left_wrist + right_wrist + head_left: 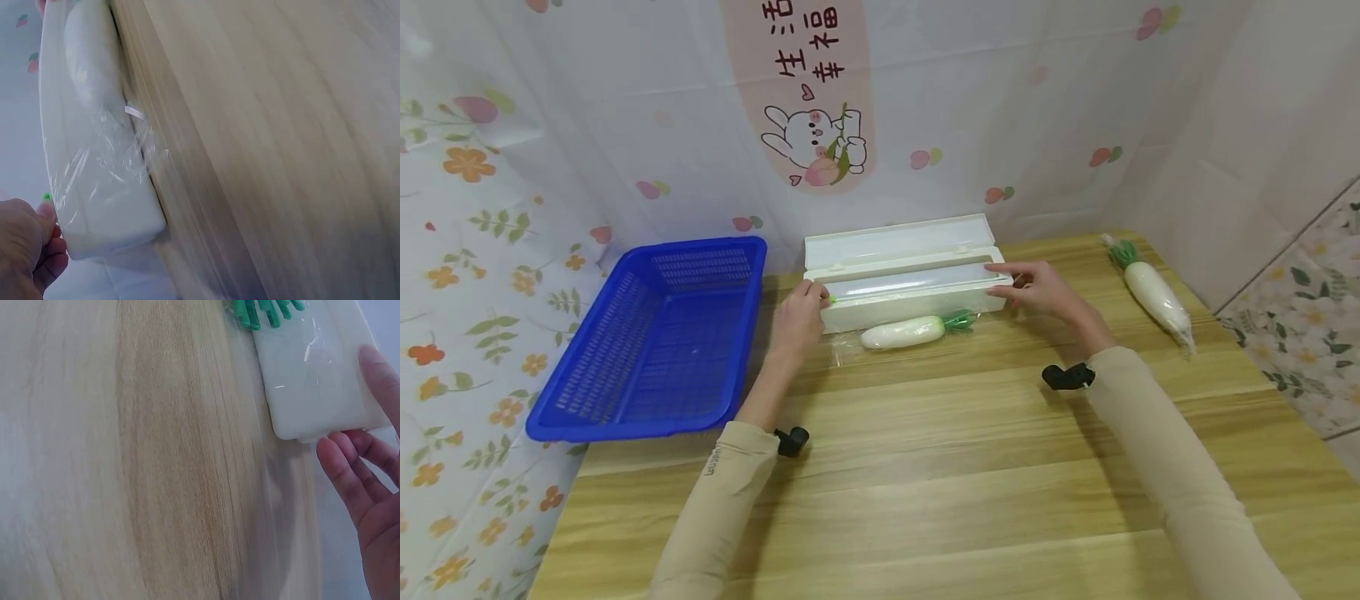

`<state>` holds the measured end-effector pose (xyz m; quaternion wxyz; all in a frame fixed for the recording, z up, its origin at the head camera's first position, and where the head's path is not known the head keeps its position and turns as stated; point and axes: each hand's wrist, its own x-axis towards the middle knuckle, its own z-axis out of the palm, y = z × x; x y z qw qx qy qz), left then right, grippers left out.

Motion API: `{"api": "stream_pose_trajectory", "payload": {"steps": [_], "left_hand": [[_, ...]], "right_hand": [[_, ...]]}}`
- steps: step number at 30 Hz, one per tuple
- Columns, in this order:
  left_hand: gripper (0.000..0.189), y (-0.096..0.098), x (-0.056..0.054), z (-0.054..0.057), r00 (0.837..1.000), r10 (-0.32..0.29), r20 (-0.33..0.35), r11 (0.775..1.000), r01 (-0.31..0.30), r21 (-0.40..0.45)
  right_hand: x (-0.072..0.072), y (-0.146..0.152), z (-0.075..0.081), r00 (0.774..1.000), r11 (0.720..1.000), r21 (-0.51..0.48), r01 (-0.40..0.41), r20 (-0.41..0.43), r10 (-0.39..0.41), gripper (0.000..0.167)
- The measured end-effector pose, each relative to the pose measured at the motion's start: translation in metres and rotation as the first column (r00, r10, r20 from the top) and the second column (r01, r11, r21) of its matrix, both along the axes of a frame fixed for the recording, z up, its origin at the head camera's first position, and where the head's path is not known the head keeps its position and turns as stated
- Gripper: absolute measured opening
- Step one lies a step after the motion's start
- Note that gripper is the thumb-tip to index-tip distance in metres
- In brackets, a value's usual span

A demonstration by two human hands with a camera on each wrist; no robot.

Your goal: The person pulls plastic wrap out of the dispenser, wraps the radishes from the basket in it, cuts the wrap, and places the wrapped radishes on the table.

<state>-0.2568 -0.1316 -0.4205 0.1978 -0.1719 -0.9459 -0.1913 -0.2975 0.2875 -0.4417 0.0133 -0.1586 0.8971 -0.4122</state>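
Observation:
A long white cling film dispenser [917,298] stands near the back of the table with its lid [901,242] raised. My left hand [799,318] grips its left end, the thumb beside a small green tab [47,196]. At the right end my right hand [1037,287] holds the corner, thumb on the front face and a finger reaching over the top edge. Against the dispenser's front lies a white radish [902,333] in clear film, its green stalks [270,311] pointing right. Loose film [119,162] spreads past the radish's left end.
A blue plastic basket [745,333] stands on the left side of the wooden table [910,467]. Another wrapped radish [1156,296] lies near the right edge. A patterned curtain [940,108] hangs close behind the dispenser.

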Motion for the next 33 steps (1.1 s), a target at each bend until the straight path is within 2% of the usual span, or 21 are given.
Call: {"api": "stream_pose_trajectory", "payload": {"steps": [7,12,22,30,33], "left_hand": [[0.005,-0.006,0.000,0.001,1.000,0.012,-0.013,1.000,-0.013,-0.003],[0.004,-0.006,0.001,0.002,1.000,0.008,0.009,1.000,-0.008,-0.013],[0.003,-0.013,0.003,0.007,0.999,0.006,0.050,1.000,-0.006,-0.012],[0.003,-0.016,0.001,0.006,1.000,0.006,0.031,0.999,-0.004,-0.049],[0.004,-0.018,0.002,0.006,1.000,0.025,0.005,0.998,-0.025,-0.059]], "right_hand": [[0.001,0.003,0.003,1.000,1.000,0.006,0.003,0.009,-0.003,0.051],[0.001,0.004,0.002,1.000,1.000,0.026,0.005,0.013,-0.005,0.051],[0.001,0.002,0.001,0.999,1.000,-0.018,-0.002,0.044,0.003,0.051],[0.000,0.002,0.000,1.000,1.000,-0.003,0.000,0.021,0.000,0.050],[0.001,0.002,0.001,1.000,1.000,-0.012,-0.004,0.024,0.005,0.050]]}}
